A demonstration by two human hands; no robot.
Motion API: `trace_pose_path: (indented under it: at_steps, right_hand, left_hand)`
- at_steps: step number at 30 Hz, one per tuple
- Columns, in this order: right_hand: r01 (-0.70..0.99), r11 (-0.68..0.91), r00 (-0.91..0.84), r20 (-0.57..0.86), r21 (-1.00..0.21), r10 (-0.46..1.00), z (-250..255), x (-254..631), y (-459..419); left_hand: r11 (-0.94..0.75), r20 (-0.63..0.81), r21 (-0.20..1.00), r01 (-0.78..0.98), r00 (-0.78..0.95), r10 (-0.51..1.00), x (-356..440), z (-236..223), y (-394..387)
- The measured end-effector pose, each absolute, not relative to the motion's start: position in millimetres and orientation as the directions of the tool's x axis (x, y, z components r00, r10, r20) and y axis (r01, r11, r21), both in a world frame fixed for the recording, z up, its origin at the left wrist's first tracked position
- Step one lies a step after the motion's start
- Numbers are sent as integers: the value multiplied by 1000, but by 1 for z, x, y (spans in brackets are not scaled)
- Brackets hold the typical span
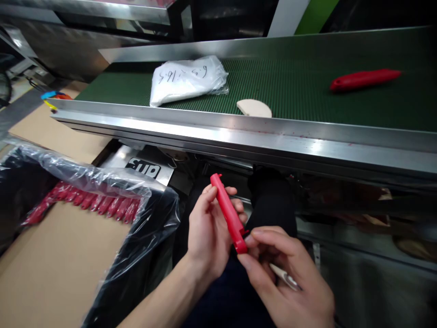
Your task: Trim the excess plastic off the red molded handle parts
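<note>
My left hand [208,232] grips a slim red plastic handle [228,212], tilted with its top end pointing up and left. My right hand [290,273] pinches the lower end of that same red handle between thumb and forefinger, and a thin silvery piece [285,277] lies against its fingers. Both hands are held in my lap, below the steel front rail [239,132] of a green conveyor belt [307,86].
On the belt lie a white plastic bag with handwriting [187,79], a pale half-round piece [254,108] and another red handle [363,79]. At the left, a cardboard box [61,255] lined with clear plastic holds a row of several red handles [92,202].
</note>
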State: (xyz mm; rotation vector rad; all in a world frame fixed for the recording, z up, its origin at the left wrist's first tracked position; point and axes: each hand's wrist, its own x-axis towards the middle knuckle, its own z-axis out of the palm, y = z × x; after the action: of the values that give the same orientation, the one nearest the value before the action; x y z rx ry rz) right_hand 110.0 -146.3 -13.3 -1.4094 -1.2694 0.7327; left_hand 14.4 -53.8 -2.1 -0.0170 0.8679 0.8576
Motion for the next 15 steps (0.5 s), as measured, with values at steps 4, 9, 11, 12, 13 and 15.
trace_pose_path:
  at_steps: [4,9,11,12,13,15]
  right_hand:
    - [363,123,317,247,-923,916,-6,128,-146]
    - [413,46,373,215,-910,903,2,155,-143]
    - [336,-8,421,143,-942,896,3,163,-143]
    - [275,-33,443,96,-961,891,2,166,-144]
    - [213,-55,462,51,-976,885,1,169,-145]
    - [88,-101,500,-44,-991,865,-2,174,-147]
  left_hand:
    - [553,-575,506,-662,220,788,12,-2,-57]
    - [478,-422,699,-533,233,876,2,-4,-63]
    - [468,-395,749,-469,251,884,-2,-4,-66]
    - [463,-383,767,-445,263,886,-3,-3,-68]
    - [459,-374,779,-426,272,887,-5,-3,-70]
    - [452,-360,798,-398,288,888,-6,-2,-73]
